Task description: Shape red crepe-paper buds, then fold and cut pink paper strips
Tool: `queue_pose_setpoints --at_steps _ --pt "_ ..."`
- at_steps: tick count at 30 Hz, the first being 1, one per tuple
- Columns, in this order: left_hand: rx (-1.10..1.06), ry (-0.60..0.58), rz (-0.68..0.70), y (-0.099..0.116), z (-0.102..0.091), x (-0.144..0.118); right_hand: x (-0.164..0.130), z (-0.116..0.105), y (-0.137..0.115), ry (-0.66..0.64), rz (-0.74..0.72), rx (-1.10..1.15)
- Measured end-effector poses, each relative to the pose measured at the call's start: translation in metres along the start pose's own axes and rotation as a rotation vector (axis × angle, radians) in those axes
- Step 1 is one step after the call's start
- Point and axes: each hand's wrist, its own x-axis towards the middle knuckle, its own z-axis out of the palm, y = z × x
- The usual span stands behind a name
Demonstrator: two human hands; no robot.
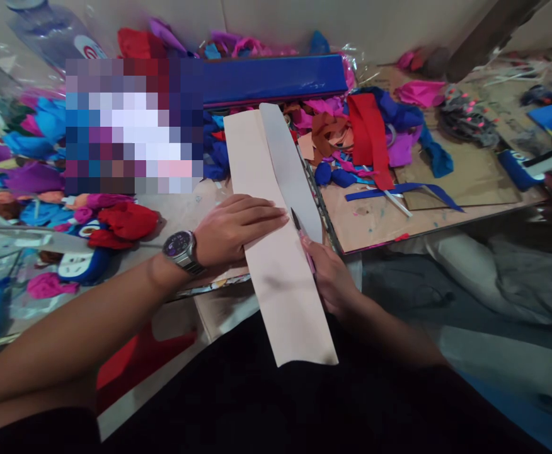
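A long pale peach sheet of paper [283, 277] lies slanting from the table over its front edge toward my body. My left hand [238, 227] rests flat on it, fingers stretched out together and pointing right. Along the sheet's right side, my right hand [330, 271] is closed around a pink-handled blade [296, 219] with a dark pointed tip. Whether it is a knife or one half of a pair of scissors, I cannot tell. Beside the blade, a greyish-white layer of paper [295, 164] lies apart from the peach one along a long edge.
A blue folded strip pack [276, 79] lies at the back. Red ribbon-like paper [368, 135] and crumpled coloured scraps surround the work area. At left are a red bundle [129, 221], a power strip [80, 265] and a plastic bottle [58, 34]. A pin holder [469, 116] stands at right.
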Motion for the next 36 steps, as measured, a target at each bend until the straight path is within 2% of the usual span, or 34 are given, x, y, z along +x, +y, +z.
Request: queue_pose_setpoints --at_steps 7,13,20,29,36 --pt "0.000 -0.013 0.023 0.0048 -0.0013 -0.0008 0.0055 -0.0025 0.0051 0.013 0.048 0.066" --pt "-0.024 -0.045 0.046 0.0067 0.0012 -0.0027 0.0070 -0.0044 0.0035 0.017 0.010 0.045" --pt "0.053 -0.035 -0.048 -0.0011 0.0028 -0.0005 0.0097 -0.0076 0.0063 -0.029 -0.018 0.062" --pt "0.038 -0.038 -0.052 0.0002 0.0028 -0.0002 0.0082 -0.0062 0.0050 -0.041 -0.017 0.008" --pt "0.036 -0.033 -0.044 0.0003 0.0014 0.0005 0.0063 -0.0051 0.0049 0.040 -0.050 -0.049"
